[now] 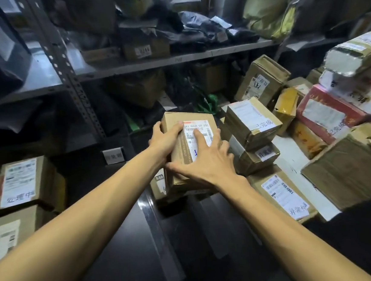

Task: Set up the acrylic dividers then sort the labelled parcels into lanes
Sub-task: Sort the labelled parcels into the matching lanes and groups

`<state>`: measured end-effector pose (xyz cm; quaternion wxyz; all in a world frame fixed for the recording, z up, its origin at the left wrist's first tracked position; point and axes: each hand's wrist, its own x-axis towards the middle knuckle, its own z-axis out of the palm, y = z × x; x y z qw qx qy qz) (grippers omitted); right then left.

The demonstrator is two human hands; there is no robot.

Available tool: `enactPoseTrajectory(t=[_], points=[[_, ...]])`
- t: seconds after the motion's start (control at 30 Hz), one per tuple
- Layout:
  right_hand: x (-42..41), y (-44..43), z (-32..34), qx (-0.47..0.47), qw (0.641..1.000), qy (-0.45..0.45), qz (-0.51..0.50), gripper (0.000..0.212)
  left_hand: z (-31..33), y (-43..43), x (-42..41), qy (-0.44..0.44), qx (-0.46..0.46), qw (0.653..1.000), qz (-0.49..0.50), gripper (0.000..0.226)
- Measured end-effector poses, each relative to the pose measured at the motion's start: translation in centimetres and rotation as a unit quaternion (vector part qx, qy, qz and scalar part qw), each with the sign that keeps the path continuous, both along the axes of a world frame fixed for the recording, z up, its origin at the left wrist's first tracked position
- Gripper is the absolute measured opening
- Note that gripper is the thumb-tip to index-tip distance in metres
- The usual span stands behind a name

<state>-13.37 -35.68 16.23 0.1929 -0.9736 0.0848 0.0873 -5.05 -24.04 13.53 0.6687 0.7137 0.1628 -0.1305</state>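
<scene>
1. Gripping a brown parcel (pixel 191 117) by its left edge, the left hand (pixel 164 139) curls its fingers round the side, with the thumb on the white label.
2. The right hand (pixel 206 158) lies flat on the parcel's top, fingers straight and spread.
3. The parcel is mid-scene over the dark table (pixel 114 268), at the far end of a clear acrylic divider (pixel 156 227).
4. Labelled boxes (pixel 19 184) sit to the left, a pile of parcels (pixel 252 121) to the right, and a metal shelf (pixel 130 67) behind.

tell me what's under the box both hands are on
Under the box, a second carton peeks out at its lower left, on the dark table. The box, left hand and right hand cover the rest of it.
</scene>
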Motion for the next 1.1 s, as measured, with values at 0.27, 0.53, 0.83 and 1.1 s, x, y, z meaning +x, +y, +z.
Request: enactPoseTrajectory(t=[0.27, 0.53, 0.83, 1.1], points=[[5.6, -3.7, -1.2, -0.024, 1.000, -0.009, 0.012, 0.116, -2.0, -3.9, 4.3, 0.041, 0.010, 0.999, 0.011, 0.088], [7.8, -6.1, -3.1, -0.013, 0.996, -0.077, 0.042, 0.124, -2.2, -5.8, 4.9, 0.018, 0.024, 0.999, 0.034, 0.064], [9.4, -11.2, -2.3, 0.145, 0.980, -0.104, 0.088, 0.082, -1.6, -8.1, 4.5, 0.043, 0.018, 0.992, 0.117, 0.056], [9.9, -15.7, 3.0, 0.222, 0.950, -0.197, 0.096, 0.062, 4.3, -11.6, 5.5, -0.027, -0.022, 0.994, 0.105, 0.051]])
